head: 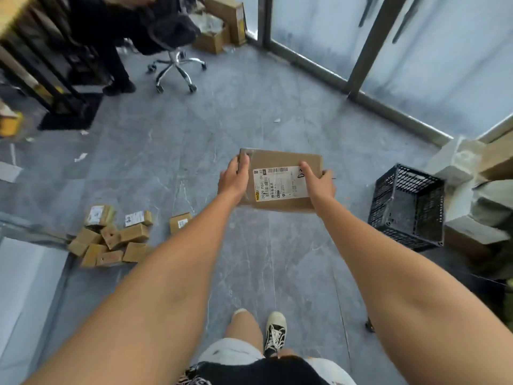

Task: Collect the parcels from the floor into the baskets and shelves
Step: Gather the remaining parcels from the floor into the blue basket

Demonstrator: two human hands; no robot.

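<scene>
- Nearest to me, my black-and-white sneaker (275, 333) stands on the grey floor (172, 151), just below my pale shorts.
- Both my forearms reach forward, and between my hands I hold a flat cardboard parcel (280, 180) up off the floor, its white shipping label (279, 183) facing up.
- My left hand (234, 179) grips the parcel's left edge, fingers curled over the far corner.
- My right hand (319, 182) grips the right edge, thumb lying on the label and fingers wrapped round the side.
- To my left a heap of small parcels (111, 237) lies on the floor, with one more small box (180, 222) just beside it.
- To my right a black plastic basket (408, 207) sits on the floor; I see nothing inside it.
- Beyond the basket, grey-wrapped packages (460, 159) are stacked against the wall.
- Further off, a swivel chair (175, 51) on a chrome base stands near a person in dark clothes (111, 37).
- Farthest, open cardboard boxes (219, 26) rest in the corner beside the frosted glass doors (416, 45).
</scene>
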